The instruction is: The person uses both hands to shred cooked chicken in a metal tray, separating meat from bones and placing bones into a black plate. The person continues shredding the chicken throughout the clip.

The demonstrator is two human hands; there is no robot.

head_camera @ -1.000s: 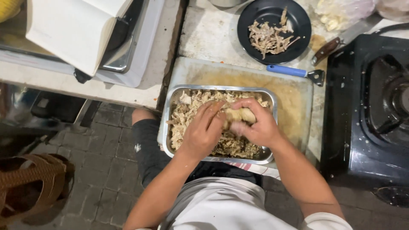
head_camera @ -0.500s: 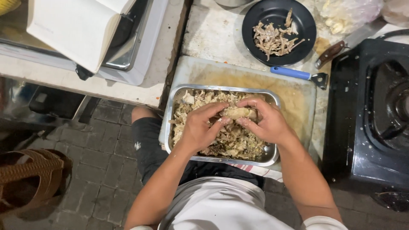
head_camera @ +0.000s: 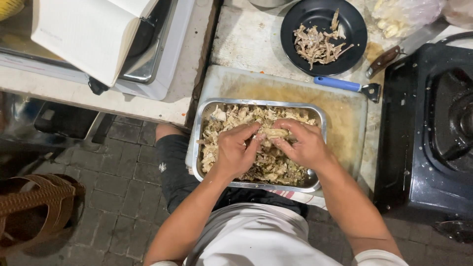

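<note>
Both hands are down in a rectangular metal tray (head_camera: 203, 148) heaped with shredded cooked meat (head_camera: 231, 118): the left hand (head_camera: 235, 152) and the right hand (head_camera: 304, 145) pinch one pale chunk of meat (head_camera: 277, 133) between their fingertips. The tray sits on a stained cutting board (head_camera: 345, 118), with a black plate (head_camera: 295, 22) of scraps and a blue-handled peeler (head_camera: 345, 85) beyond it
</note>
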